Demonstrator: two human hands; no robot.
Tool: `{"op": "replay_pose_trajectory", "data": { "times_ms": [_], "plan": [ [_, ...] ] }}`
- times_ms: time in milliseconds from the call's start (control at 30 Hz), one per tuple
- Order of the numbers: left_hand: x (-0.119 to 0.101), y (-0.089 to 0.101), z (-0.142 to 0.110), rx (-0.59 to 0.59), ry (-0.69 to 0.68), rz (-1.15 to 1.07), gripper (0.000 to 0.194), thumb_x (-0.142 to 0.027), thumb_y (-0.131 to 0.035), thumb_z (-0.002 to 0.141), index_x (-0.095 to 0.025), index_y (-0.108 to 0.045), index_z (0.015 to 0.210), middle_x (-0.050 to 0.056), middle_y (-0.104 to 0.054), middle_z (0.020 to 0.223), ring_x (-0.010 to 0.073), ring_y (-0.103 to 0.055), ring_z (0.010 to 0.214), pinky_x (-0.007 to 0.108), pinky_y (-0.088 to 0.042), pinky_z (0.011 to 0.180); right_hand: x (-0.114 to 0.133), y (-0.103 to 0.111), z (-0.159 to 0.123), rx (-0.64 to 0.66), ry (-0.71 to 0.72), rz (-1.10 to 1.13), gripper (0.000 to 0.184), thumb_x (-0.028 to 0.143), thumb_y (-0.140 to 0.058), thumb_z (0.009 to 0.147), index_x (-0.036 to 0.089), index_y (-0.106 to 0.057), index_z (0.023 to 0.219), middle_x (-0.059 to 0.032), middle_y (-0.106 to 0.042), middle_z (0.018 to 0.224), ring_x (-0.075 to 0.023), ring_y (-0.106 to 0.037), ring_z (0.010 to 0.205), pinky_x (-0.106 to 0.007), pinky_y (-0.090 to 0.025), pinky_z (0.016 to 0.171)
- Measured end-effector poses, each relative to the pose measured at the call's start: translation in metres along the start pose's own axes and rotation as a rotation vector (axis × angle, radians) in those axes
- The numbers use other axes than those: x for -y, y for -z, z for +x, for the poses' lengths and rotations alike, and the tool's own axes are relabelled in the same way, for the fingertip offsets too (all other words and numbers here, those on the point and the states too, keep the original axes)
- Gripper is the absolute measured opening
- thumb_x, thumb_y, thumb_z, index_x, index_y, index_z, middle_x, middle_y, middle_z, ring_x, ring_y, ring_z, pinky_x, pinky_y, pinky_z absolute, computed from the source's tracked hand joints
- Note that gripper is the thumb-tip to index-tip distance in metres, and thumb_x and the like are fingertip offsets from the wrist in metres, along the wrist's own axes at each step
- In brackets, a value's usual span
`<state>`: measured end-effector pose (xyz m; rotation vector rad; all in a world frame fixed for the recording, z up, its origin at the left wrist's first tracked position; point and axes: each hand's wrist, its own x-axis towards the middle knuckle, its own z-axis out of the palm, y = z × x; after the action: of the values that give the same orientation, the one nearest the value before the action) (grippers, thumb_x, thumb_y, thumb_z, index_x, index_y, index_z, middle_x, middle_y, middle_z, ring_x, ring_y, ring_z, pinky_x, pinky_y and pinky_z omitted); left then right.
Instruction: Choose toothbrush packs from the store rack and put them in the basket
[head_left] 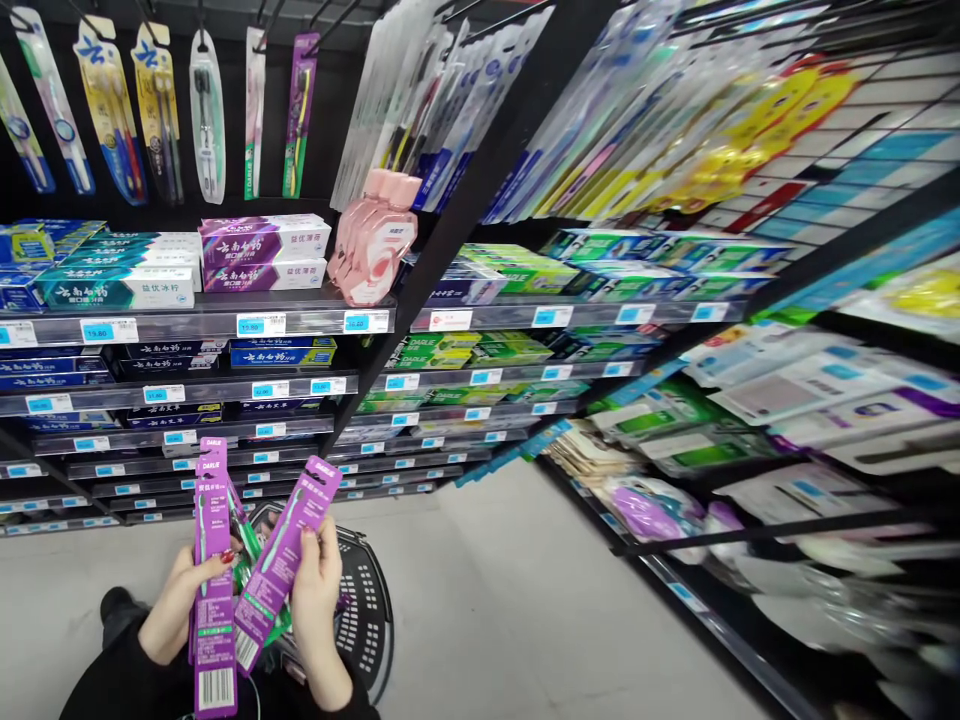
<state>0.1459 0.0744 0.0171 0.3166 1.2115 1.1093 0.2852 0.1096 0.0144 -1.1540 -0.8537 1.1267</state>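
Note:
My left hand point(180, 600) is closed on a purple packaged toothbrush point(214, 590), held upright with its printed back and barcode toward me. In my right hand point(319, 585) is a second purple toothbrush pack point(281, 560), tilted to the right at its top and gripped along its edge. Between the two, green and clear parts of more packaging point(251, 545) show. How many packs there are, and which hand holds the ones behind, is partly hidden. Below and behind my right hand is a dark shopping basket point(364, 600) with a slotted side.
Ahead stands a shelf point(187, 322) with boxed toothpaste point(262, 250) and pink bottles point(375, 240). Toothbrush packs point(206, 115) hang on hooks above. Another shelf of packaged goods point(675, 420) runs along the right. Grey floor point(480, 600) lies between them.

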Motion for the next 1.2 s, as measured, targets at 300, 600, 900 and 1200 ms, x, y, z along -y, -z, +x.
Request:
{"op": "replay_pose_trajectory", "data": {
  "times_ms": [300,600,900,1200],
  "plan": [
    [-0.003,-0.004,0.000,-0.020,-0.028,0.011,0.035,-0.023,-0.073,0.061,-0.015,-0.057,0.091,0.009,-0.068,0.088,0.0252,-0.066,0.072,0.035,-0.052,0.066,0.029,0.010,0.007,-0.041,-0.097,0.466,0.014,0.041,-0.045,0.081,0.028,-0.046,0.085,0.0026,-0.054,0.064,-0.0139,-0.050,0.050,-0.027,-0.040,0.046],
    [-0.018,0.005,-0.008,0.062,-0.079,0.142,0.034,-0.027,-0.077,0.054,-0.014,-0.064,0.082,0.006,-0.069,0.076,0.0222,-0.063,0.066,0.030,-0.050,0.059,0.035,0.031,0.028,0.146,-0.177,0.145,0.018,0.027,-0.067,0.066,0.022,-0.059,0.082,-0.0013,-0.062,0.082,-0.0150,-0.056,0.068,-0.027,-0.045,0.062],
    [-0.021,0.017,-0.008,0.090,-0.122,0.200,0.032,-0.028,-0.076,0.057,-0.014,-0.064,0.083,0.006,-0.069,0.077,0.0216,-0.063,0.069,0.029,-0.049,0.062,0.039,0.037,0.029,0.030,0.193,-0.365,0.016,0.023,-0.062,0.072,0.022,-0.066,0.088,-0.0074,-0.060,0.098,-0.0225,-0.055,0.094,-0.034,-0.044,0.078],
    [-0.023,0.015,-0.015,0.100,-0.079,0.180,0.034,-0.029,-0.079,0.053,-0.015,-0.063,0.080,0.005,-0.069,0.075,0.0234,-0.064,0.068,0.032,-0.050,0.062,0.028,0.041,0.035,0.142,-0.449,0.806,0.021,0.015,-0.061,0.075,0.023,-0.061,0.094,-0.0005,-0.065,0.094,-0.0076,-0.061,0.070,-0.016,-0.054,0.058]
  ]
}}
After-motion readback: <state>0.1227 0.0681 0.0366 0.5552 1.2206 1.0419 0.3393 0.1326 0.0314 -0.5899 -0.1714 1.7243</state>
